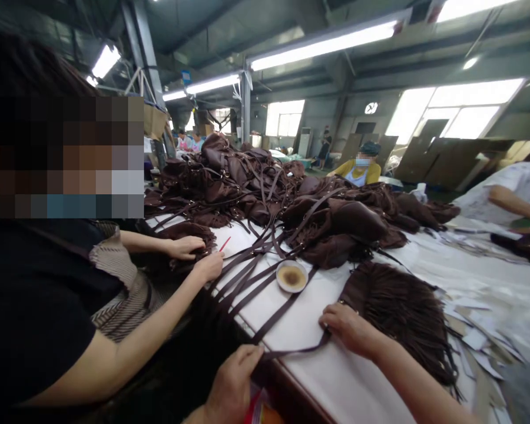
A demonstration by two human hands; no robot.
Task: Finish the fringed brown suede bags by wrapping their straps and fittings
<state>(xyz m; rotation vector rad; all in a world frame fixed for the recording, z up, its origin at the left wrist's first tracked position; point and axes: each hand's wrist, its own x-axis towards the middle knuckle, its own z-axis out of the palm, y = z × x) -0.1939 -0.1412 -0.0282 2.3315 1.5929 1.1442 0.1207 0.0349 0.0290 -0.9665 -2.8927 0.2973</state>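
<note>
A dark brown strap (pixel 295 352) runs between my two hands over the front edge of the table. My left hand (pixel 233 380), low in the middle, pinches it between thumb and fingers just off the table edge. Higher and to the right, my right hand (pixel 350 330) has its fingers closed on the same strap, beside a fringed brown bag (pixel 400 312). That bag lies flat on the white tabletop with its fringe spread to the right. Just beyond my hands sits a small white dish (pixel 292 277) with yellowish-brown contents, dark at the centre.
At my left a co-worker holds a thin red stick (pixel 225 243) near another fringed bag (pixel 189 234). A large heap of brown bags (pixel 247 182) covers the far table, its straps trailing toward the edge. Paper scraps (pixel 477 338) lie at right. More people work beyond.
</note>
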